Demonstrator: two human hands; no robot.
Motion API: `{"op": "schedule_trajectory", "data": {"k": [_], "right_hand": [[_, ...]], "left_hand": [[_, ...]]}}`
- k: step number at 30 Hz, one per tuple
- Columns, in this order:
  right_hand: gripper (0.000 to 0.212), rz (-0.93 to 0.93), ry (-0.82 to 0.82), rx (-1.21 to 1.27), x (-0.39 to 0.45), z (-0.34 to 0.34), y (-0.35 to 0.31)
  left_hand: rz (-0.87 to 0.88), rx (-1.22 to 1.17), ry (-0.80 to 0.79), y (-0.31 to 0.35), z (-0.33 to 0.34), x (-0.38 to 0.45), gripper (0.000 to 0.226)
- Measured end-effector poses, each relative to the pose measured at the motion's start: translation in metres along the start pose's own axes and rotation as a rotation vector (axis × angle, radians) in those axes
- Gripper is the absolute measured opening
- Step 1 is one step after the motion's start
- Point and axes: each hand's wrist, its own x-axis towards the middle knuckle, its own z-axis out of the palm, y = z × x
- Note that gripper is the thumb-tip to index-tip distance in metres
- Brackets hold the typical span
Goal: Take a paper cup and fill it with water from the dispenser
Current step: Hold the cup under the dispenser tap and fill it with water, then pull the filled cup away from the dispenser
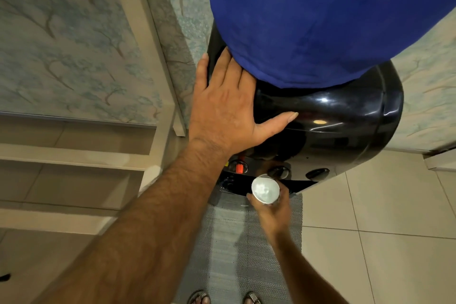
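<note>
A blue cloth cover (333, 15) drapes the bottle above the black water dispenser (345, 118), which stands on a tiled floor (394, 205) beside a grey mat (234, 242). The left hand (227, 106) lies flat, fingers spread, on the dispenser's top left edge. The right hand (274, 210) grips the paper cup (265, 189), upright below the taps (278, 171) at the front edge.

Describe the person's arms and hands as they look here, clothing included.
Both forearms are bare: no sleeves, gloves, watch or rings show. The left hand and its forearm are hairy, with short nails. The right hand is partly blurred, so its details are unclear.
</note>
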Motion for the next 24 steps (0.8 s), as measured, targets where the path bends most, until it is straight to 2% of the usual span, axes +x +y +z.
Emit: {"op": "schedule_trajectory", "data": {"k": [7, 17, 21, 24], "right_hand": [[0.072, -0.042, -0.087, -0.008, -0.052, -0.032, -0.038], [0.078, -0.246, -0.099, 0.023, -0.123, -0.055, -0.154], [0.077, -0.317, -0.175, 0.007, -0.133, -0.061, -0.188], [0.075, -0.388, -0.260, 0.001, -0.138, -0.048, -0.218]], "left_hand": [[-0.007, -0.012, -0.100, 0.002, -0.009, 0.002, 0.105], [-0.071, -0.003, -0.381, 0.012, -0.050, 0.002, 0.109], [-0.071, 0.099, -0.456, 0.010, -0.086, -0.001, 0.098], [-0.067, 0.141, -0.435, -0.003, -0.126, 0.001, 0.087]]}}
